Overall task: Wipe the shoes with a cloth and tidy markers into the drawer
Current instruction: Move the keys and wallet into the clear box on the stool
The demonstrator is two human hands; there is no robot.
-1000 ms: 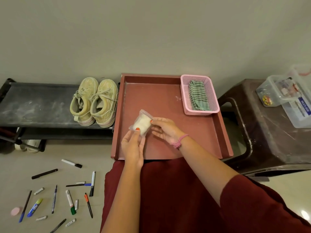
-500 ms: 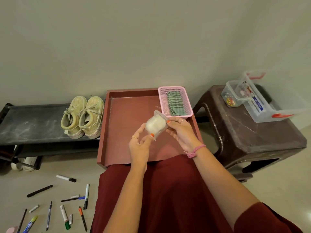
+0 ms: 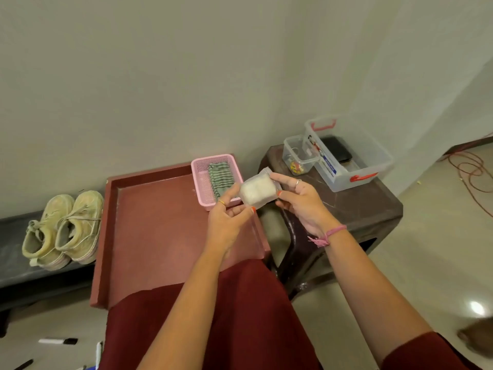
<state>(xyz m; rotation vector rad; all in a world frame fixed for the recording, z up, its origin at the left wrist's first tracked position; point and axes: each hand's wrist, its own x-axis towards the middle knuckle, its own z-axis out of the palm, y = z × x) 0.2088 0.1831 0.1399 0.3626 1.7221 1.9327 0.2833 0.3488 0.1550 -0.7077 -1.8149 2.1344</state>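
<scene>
You hold a clear pouch (image 3: 257, 192) of white material in both hands: left hand (image 3: 226, 222) fingers pinch its lower edge, right hand (image 3: 300, 202) fingers grip its side. Preparation step, apparently. Next, take the striped cloth (image 3: 220, 180) from the pink basket (image 3: 202, 182); the shoes (image 3: 64, 231) wait on the shelf.

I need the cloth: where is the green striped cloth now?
Head view: the green striped cloth lies in the pink basket at the red tray's far right corner.

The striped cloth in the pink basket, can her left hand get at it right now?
Probably not yet: the left hand hovers right beside the basket holding the cloth, but it and the right hand grip a pouch.
</scene>
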